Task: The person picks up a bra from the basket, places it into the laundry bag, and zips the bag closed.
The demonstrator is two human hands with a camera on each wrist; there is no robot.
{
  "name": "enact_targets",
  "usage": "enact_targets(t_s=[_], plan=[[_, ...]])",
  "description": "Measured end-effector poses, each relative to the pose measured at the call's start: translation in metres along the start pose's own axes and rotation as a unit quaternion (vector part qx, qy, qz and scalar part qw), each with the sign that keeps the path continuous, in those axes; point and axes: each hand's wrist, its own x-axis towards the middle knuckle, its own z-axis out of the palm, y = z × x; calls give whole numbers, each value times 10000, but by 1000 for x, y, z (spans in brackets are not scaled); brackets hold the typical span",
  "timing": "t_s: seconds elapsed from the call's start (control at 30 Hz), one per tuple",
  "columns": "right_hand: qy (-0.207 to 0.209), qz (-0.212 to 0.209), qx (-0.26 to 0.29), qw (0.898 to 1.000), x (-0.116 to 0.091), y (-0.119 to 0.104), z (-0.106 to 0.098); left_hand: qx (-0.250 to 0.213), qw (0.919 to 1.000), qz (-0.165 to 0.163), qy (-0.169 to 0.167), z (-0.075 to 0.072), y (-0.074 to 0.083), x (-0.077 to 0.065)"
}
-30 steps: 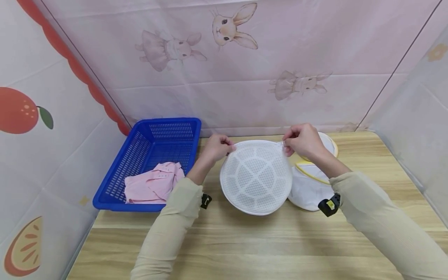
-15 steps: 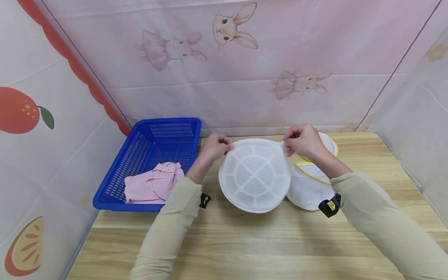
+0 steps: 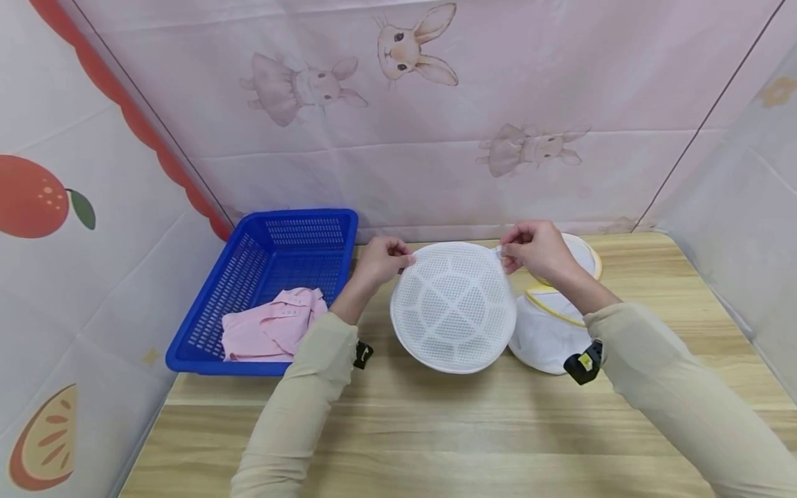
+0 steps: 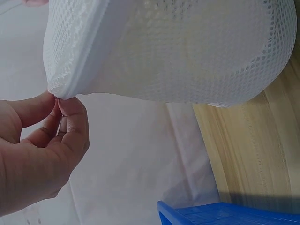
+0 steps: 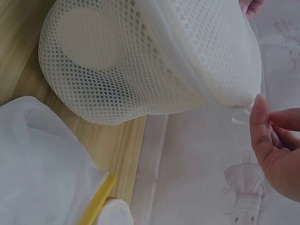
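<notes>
We look along a bench that runs back to a pink wall, its wood grain stretching between the white mesh bag and us. On the left, a blue basket stands near the bag with a strip of bench between them, a pink garment lying inside. On the right, room is tighter: a yellow-trimmed white pouch sits just beside the bag, with a round yellow-edged piece behind it, partly hidden by the arm.

The bag is between the two hands, below their fingers, its round face tilted toward us (whether its underside touches the bench, we cannot tell). We see the left hand pinching the bag's upper rim between thumb and fingers. The right hand pinches the opposite corner, fingers and thumb pressed together beside a small white tab.
</notes>
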Motion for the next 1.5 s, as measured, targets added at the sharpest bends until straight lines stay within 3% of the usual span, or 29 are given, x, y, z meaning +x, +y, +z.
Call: enact_targets(t_s=[0.2,0.5,0.83,1.2,1.5], plan=[[24,-122,312,9994,-3,10,-10,44,9993,-346,114,0,-5,2],[-144,59,1011,9948,-13,33,-24,-137,9955,-926,162,-8,-17,3],[-481,371,924,9939,-24,55,-22,-590,9921,-1094,139,-19,-30,-3],[-453,467,1067,9922,-33,67,-25,-1083,9817,-1226,971,-29,-39,-5],[-461,571,1153,9906,-35,69,-24,-879,9751,-1306,1561,-29,-42,2]])
